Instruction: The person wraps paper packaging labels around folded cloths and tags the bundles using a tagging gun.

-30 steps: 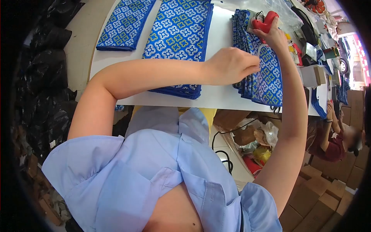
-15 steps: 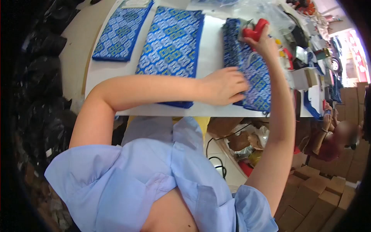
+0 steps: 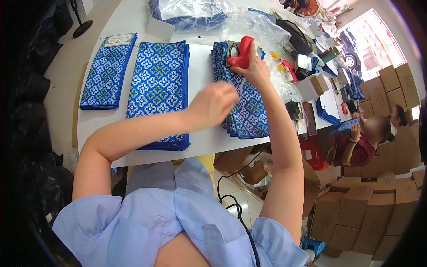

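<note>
My right hand [image 3: 254,71] is wrapped round a red pistol-shaped tagging gun [image 3: 242,53]. The tool rests over the top of a blue patterned cloth stack [image 3: 251,113], where part of a beige card [image 3: 234,43] shows. My left hand [image 3: 214,104], blurred by motion, has its fingers curled in beside that stack's left edge; whatever it pinches is hidden. Left of it lies a thicker pile of folded blue-and-white cloths [image 3: 158,80], partly under my left forearm. Further left is a narrower folded pile [image 3: 102,75] with a printed label card [image 3: 120,40] on top.
Clear plastic bags [image 3: 191,13] lie at the back of the white table [image 3: 200,147]. Small boxes [image 3: 311,84] and tools crowd its right side. At far right a person [image 3: 360,147] handles blue cloth near stacked cartons [image 3: 356,213]. Black bags [image 3: 40,129] line the left.
The view has shifted, so the table appears lower and further left. My left hand has drawn back leftward from the right-hand stack. My right hand still holds the red tagging gun.
</note>
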Tool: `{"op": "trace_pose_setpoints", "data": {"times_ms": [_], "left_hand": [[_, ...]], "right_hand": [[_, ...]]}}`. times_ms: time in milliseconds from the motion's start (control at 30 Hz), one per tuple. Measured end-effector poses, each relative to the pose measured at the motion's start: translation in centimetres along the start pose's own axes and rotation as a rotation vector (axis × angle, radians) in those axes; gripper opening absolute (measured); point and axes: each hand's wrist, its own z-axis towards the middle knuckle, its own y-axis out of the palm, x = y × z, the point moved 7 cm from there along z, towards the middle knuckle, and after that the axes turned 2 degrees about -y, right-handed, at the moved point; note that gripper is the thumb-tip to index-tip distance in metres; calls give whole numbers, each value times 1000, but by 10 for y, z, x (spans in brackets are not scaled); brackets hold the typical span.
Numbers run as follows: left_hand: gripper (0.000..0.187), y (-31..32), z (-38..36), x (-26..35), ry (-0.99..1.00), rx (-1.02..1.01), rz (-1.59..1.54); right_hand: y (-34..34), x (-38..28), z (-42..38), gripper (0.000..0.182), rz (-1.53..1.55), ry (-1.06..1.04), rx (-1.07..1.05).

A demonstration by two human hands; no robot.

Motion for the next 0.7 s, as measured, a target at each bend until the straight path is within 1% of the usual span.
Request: {"op": "trace_pose_setpoints", "data": {"times_ms": [33,67,100,133,167,233,267,300,333,400,467,500,567,600,633,667,700], "left_hand": [[12,-12,11,-9,-12,162,-4],[13,-20,25,-22,-30,255,27],[15,-27,38,-38,-52,346,60],[20,-28,50,-59,-59,405,174],[26,-24,61,-80,-77,401,229],[30,-3,74,-112,-56,220,410],[31,3,72,-117,-121,128,478],[32,7,72,-120,-127,48,573],[32,4,69,-122,-153,51,585],[33,6,67,-115,-58,22,762],[35,5,67,-117,-80,0,754],[35,5,66,-117,-68,-4,758],[36,7,68,-119,-49,-7,759],[36,5,69,-122,-72,12,695],[36,6,71,-124,-88,30,628],[36,4,72,-122,-90,-7,648],[35,5,75,-123,-128,-85,647]], "right_hand": [[2,-1,1,108,-4,-65,-14],[2,3,2,108,-5,-67,-12],[1,3,1,110,6,-137,22],[1,0,0,111,22,-211,50],[0,-1,1,112,13,-205,26],[-8,-7,-7,112,72,-247,-4],[-10,-9,-8,111,84,-278,-2],[-8,-10,-9,111,41,-294,-47],[-10,-13,-10,111,-6,-306,-86],[-5,-10,-9,110,3,-294,-146],[-14,-22,-12,110,18,-369,-111],[-10,-15,-12,107,-7,-237,-251],[-11,-16,-14,108,-59,-267,-266],[-11,-16,-16,108,-112,-293,-278],[-8,-15,-17,109,-138,-256,-304],[-4,-13,-19,110,-168,-205,-321],[0,-13,-21,112,-131,-182,-315]]}}
